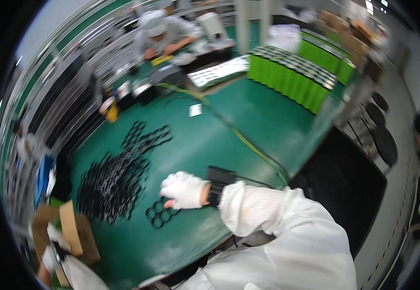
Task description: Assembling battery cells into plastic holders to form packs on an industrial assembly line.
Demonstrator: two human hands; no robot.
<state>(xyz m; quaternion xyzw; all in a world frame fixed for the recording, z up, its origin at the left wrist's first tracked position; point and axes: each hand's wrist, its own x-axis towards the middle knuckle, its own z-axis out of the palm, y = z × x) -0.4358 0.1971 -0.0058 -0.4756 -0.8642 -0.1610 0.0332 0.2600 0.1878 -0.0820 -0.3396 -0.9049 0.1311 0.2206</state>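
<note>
My right hand (183, 190), in a white glove with bare fingertips, is over the green table with its fingers curled. It grips the edge of a black plastic frame of joined rings (159, 215), which lies at or just above the tabletop; the glove hides part of it. To the left spreads a large heap of similar black ring frames (113, 186). My left hand (55, 234), also white-gloved, is at the far lower left inside an open cardboard box (72, 224). Its fingers are blurred and partly hidden. Another gloved shape with bare skin (48, 261) shows beside it; whose it is I cannot tell.
A yellow-green cable (241, 137) crosses the green tabletop (171, 111). A small white label (196, 110) lies there. Green blocks of cylindrical cells (292, 72) stand at the far right. A co-worker (159, 38) sits across the table. Black stools (381, 140) stand at right.
</note>
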